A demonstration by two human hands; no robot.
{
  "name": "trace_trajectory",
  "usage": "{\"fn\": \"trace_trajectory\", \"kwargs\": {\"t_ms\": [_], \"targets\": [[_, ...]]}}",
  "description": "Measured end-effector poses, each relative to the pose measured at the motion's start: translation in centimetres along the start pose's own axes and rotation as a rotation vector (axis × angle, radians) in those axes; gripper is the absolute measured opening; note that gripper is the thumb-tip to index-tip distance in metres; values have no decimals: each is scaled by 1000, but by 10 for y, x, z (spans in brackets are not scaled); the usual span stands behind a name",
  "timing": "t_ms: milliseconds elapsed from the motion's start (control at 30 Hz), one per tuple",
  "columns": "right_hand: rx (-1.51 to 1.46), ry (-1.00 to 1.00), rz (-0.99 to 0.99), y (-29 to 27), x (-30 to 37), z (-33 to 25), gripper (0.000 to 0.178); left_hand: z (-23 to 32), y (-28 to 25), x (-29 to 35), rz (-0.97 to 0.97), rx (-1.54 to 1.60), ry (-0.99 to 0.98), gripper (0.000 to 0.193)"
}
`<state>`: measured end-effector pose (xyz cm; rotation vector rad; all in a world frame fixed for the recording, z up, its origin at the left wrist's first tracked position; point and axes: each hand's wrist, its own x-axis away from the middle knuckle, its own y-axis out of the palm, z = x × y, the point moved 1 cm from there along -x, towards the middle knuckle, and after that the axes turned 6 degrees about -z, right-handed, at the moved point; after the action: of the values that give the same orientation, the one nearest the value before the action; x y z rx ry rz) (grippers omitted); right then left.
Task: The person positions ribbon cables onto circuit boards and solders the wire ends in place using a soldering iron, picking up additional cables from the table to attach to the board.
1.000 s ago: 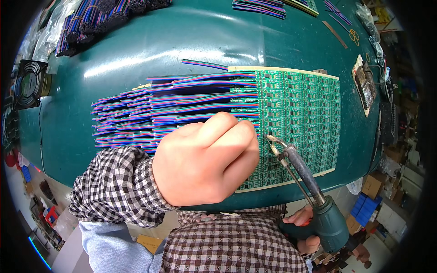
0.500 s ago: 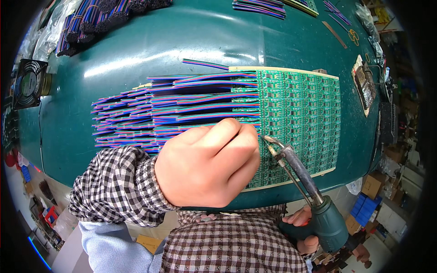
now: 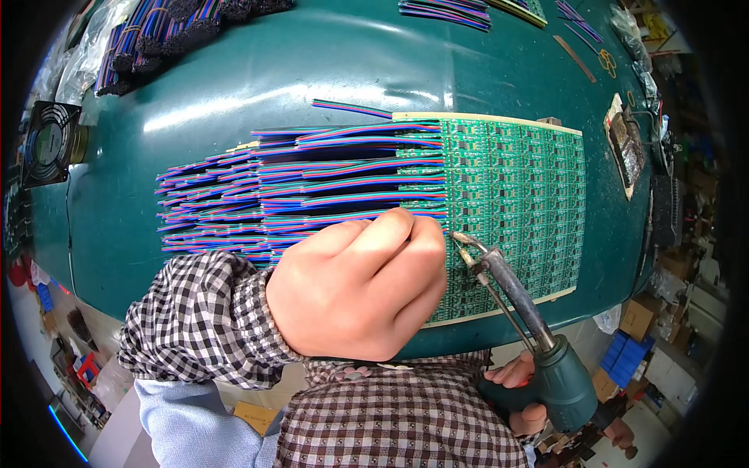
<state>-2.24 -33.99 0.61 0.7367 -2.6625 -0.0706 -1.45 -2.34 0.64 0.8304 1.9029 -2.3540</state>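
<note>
A panel of green circuit boards (image 3: 515, 195) lies on the table, with rows of multicoloured ribbon wires (image 3: 335, 187) running left from it. Over the wires' right ends my left hand (image 3: 359, 285) is closed, its knuckles up; its fingertips are hidden, and the wire it seems to pinch is mostly covered. My right hand (image 3: 519, 382) is wrapped round the dark green grip of a soldering gun (image 3: 566, 382) at the lower right. The gun's tip and the thin feed tube beside it meet the panel just right of my left fingers.
Bundles of ribbon wire (image 3: 179, 31) lie at the far left, near a black fan (image 3: 53, 144). More wires (image 3: 445, 14) are at the far edge. A soldering-iron tray (image 3: 624, 148) with dark residue sits at the right, and rubber bands (image 3: 607, 64) lie beyond it.
My left hand has shifted very slightly toward me. The soldering gun and its tip stay almost in the same place.
</note>
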Motion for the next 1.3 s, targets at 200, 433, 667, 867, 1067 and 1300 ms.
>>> {"fn": "trace_trajectory", "kwargs": {"t_ms": [200,433,667,867,1067,1300], "targets": [[93,111,-71,19,-17,-22,71,0,2,1,8,8,-2,29],[76,-35,-13,16,-9,-12,72,-1,0,-1,3,8,7,29],[55,16,21,29,-13,-24,69,-1,0,0,1,3,10,29],[124,49,-132,15,-14,-19,75,-2,1,-1,9,4,25,29],[96,24,-106,16,-17,-19,87,-3,0,-1,7,0,31,29],[42,0,36,4,-2,-6,82,-3,1,-2,11,9,33,29]]}}
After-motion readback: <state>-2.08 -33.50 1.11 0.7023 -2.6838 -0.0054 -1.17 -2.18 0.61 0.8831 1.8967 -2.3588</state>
